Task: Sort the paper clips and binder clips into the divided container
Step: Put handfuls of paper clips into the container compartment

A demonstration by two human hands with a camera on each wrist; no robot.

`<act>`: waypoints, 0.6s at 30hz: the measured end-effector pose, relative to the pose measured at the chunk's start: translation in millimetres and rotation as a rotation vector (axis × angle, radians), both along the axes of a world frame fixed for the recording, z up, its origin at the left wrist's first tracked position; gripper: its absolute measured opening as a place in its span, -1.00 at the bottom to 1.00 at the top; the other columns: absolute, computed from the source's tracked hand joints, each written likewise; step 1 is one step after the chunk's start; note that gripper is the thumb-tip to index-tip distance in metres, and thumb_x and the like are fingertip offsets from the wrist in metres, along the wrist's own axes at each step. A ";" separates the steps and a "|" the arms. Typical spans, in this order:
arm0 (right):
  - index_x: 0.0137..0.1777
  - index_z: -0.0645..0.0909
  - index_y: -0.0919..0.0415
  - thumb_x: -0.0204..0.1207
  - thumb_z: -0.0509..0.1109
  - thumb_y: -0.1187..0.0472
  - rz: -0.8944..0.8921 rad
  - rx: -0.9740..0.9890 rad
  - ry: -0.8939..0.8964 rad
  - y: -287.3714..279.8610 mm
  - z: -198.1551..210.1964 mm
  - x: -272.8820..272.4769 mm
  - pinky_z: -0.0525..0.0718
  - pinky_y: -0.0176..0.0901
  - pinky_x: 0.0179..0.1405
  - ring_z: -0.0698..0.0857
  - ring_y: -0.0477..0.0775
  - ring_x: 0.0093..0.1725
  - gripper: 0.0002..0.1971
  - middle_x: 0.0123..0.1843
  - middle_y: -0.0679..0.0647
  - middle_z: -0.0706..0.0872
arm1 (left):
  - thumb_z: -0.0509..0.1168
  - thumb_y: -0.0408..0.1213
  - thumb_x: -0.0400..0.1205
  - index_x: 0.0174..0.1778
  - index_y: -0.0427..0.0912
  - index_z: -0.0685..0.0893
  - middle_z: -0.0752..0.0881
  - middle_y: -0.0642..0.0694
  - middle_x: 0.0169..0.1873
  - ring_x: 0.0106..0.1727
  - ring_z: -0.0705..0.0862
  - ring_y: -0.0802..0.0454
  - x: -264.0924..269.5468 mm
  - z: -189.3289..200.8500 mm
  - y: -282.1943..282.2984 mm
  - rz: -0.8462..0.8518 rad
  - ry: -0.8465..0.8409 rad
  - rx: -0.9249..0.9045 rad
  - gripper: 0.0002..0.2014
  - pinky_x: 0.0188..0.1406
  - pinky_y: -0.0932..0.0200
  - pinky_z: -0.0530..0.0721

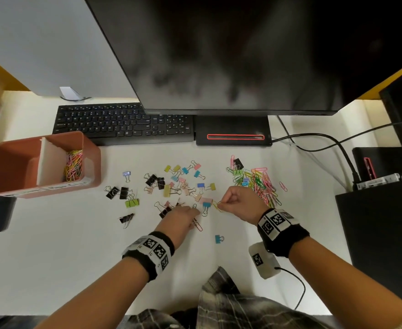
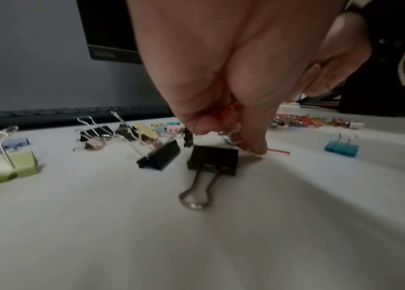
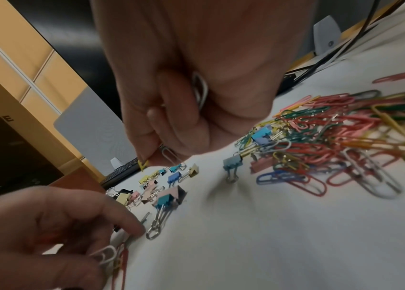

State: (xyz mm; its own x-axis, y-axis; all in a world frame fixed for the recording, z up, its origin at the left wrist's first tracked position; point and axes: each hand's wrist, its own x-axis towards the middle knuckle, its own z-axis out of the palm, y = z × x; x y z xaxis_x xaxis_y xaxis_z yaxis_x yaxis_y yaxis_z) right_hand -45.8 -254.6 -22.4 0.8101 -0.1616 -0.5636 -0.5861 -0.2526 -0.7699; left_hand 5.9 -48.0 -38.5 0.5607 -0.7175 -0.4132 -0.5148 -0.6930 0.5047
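Hands [image 1: 236, 201] amid binder clips [image 1: 183, 184], perhaps pinching.

Your divided container [image 1: 89, 160] is a terracotta box with a white partition, sitting left on the desk [image 1: 53, 245]; the right compartment holds a bundle of coloured paper clips [image 1: 73, 165], while the left one looks bare. Binder clips [image 1: 181, 184], black, pastel and green, lie scattered mid-desk, handles at all angles. The loose paper clip pile [image 1: 261, 184] sits to their right. One blue binder clip [image 1: 219, 239] lies apart, nearer you.
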 end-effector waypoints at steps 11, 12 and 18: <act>-0.35 0.56 0.10 0.40 0.49 0.31 0.057 0.035 -0.044 5.6 2.6 11.7 0.70 0.18 -0.15 0.68 -0.01 -0.47 -0.81 -0.26 0.37 0.77 | 0.45 -0.41 0.45 -0.21 -0.28 0.72 0.63 -0.18 -0.31 -0.25 0.61 -0.11 2.9 1.9 -4.7 0.090 -0.091 -0.088 -0.94 -0.25 0.18 0.52; -0.35 0.56 0.10 0.40 0.49 0.31 0.061 0.048 -0.058 8.1 6.4 16.3 0.69 0.09 -0.21 0.66 -0.02 -0.47 -0.81 -0.25 0.39 0.76 | 0.37 -0.37 0.53 -0.11 -0.29 0.71 0.61 -0.15 -0.24 -0.19 0.56 -0.08 4.2 10.0 0.2 0.139 -0.087 -0.130 -0.92 -0.18 0.22 0.46; -0.28 0.54 0.21 0.45 0.45 0.38 0.109 0.155 -0.184 56.2 51.7 75.1 0.52 -0.41 -0.65 0.67 -0.13 -0.51 -0.83 -0.40 0.10 0.68 | 0.36 -0.25 0.56 -0.18 -0.05 0.66 0.58 -0.03 -0.30 -0.33 0.52 0.19 41.9 77.6 69.8 0.418 -0.114 -0.312 -0.98 -0.30 0.51 0.47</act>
State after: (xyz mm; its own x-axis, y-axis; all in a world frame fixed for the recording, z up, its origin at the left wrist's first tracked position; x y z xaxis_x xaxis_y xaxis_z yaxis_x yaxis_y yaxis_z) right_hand 29.3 -198.3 29.3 0.9092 0.0090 -0.4163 -0.4083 -0.1769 -0.8955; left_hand 47.8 21.8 39.2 0.8539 -0.5023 -0.1362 -0.2902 -0.6768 0.6765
